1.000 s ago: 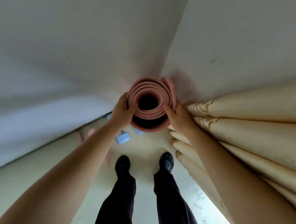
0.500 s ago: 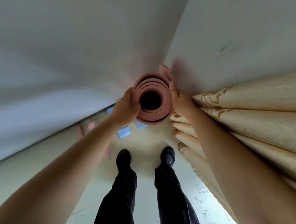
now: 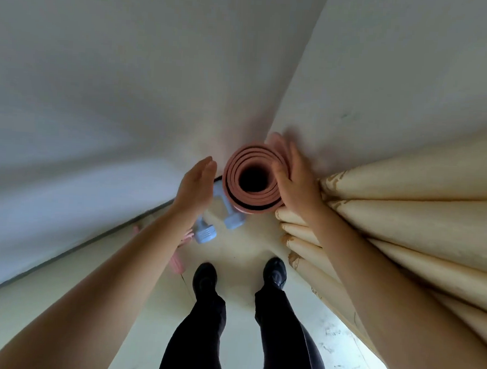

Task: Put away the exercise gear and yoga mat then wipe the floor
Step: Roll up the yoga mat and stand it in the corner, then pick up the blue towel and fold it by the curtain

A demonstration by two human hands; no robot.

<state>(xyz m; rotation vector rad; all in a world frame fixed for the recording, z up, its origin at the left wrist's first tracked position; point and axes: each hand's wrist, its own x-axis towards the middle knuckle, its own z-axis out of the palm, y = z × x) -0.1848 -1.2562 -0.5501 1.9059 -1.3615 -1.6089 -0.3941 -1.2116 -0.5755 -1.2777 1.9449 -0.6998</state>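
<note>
A: Left fingers [image 3: 206,165]?
B: Straight, holding nothing, just left of the mat [image 3: 231,181], not touching.
A: Right fingers [image 3: 293,158]?
B: Flat, pressing the mat's right side. The mat stands up, the curtain [image 3: 404,221] just right of it.

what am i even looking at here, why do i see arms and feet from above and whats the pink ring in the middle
There is no machine here: one camera sits on a person's head and looks down, so you see that person's own arms, legs and black shoes. The pink ring is a rolled yoga mat standing on end in the corner of two walls, seen from its top. The right hand lies flat against its side; the left hand is open, a little apart from it, holding nothing. On the floor beside the mat lie light blue dumbbells and something thin and pink that I cannot identify. A cream curtain hangs at the right.
</note>
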